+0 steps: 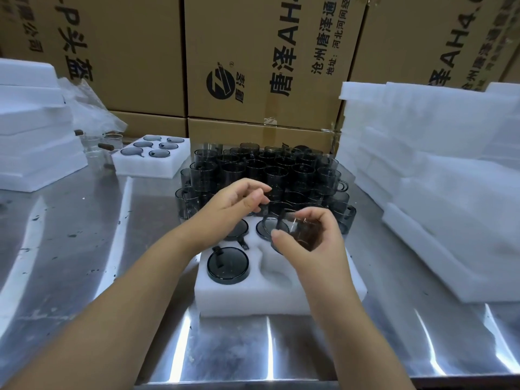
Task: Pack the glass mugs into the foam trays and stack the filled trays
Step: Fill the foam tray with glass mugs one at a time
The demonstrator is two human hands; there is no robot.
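Now right hand (312,240) grips a smoky glass mug (295,228), tilted, at frame centre over the foam tray (281,301). Empty pocket (274,266) sits just below-left. Left hand (235,205) curled by loose mugs (270,167), grip unclear.

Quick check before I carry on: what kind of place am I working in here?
Likely a warehouse or factory packing station: printed cardboard cartons stacked behind a steel table, foam trays piled at the sides, and dozens of grey glass mugs waiting.
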